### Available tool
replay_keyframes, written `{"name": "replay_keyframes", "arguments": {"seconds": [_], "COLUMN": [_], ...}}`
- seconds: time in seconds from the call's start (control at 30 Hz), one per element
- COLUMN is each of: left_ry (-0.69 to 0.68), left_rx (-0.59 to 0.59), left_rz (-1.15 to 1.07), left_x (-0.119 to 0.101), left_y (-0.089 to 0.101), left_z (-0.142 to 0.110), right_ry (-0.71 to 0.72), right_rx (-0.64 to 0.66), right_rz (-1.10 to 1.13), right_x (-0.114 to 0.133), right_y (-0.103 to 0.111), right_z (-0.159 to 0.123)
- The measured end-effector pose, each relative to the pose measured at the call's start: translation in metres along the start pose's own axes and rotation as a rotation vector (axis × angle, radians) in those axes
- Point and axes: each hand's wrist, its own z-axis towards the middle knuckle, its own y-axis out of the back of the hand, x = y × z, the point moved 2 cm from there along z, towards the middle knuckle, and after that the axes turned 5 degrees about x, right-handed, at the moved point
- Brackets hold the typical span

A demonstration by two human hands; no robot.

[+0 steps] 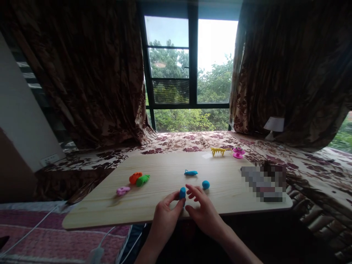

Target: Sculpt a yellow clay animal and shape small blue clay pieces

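Note:
My left hand (168,209) pinches an upright, stubby piece of blue modelling clay (182,192) between thumb and fingers, above the near part of the table. Just to its right is my right hand (200,204), fingers spread and curved towards the clay, with nothing in them; a small gap seems to lie between. A blue clay ball (205,184) rests on the table past my right fingers. Farther back lies a long blue clay piece (191,172) with a thin loop at its left end.
On the pale wooden table (104,205), orange (135,178), green (143,180) and pink (122,191) shaped pieces sit at left. A yellow four-legged figure (218,151) and a magenta piece (238,153) stand at the back. A blurred-out item (264,185) lies right; a lamp (274,125) stands beyond.

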Motion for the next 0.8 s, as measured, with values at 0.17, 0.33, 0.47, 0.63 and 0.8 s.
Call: {"name": "replay_keyframes", "arguments": {"seconds": [0.17,0.33,0.47,0.63,0.8], "left_ry": [0.01,-0.035,-0.075,-0.09,-0.099], "left_rx": [0.032,0.092,0.101,0.0,-0.036], "left_rz": [0.042,0.08,0.156,0.324,0.43], "left_x": [0.009,0.004,0.004,0.013,0.014], "left_y": [0.003,0.001,0.002,0.004,0.001], "left_z": [0.005,0.006,0.005,0.0,-0.001], "right_ry": [-0.037,-0.034,-0.003,-0.003,-0.018], "right_rx": [0.024,0.034,0.069,0.129,0.176], "right_rz": [-0.017,-0.039,-0.062,-0.063,-0.041], "right_x": [-0.008,0.002,0.011,0.012,0.009], "right_y": [0.016,0.014,0.011,0.01,0.007], "right_z": [-0.002,0.007,0.02,0.028,0.028]}}
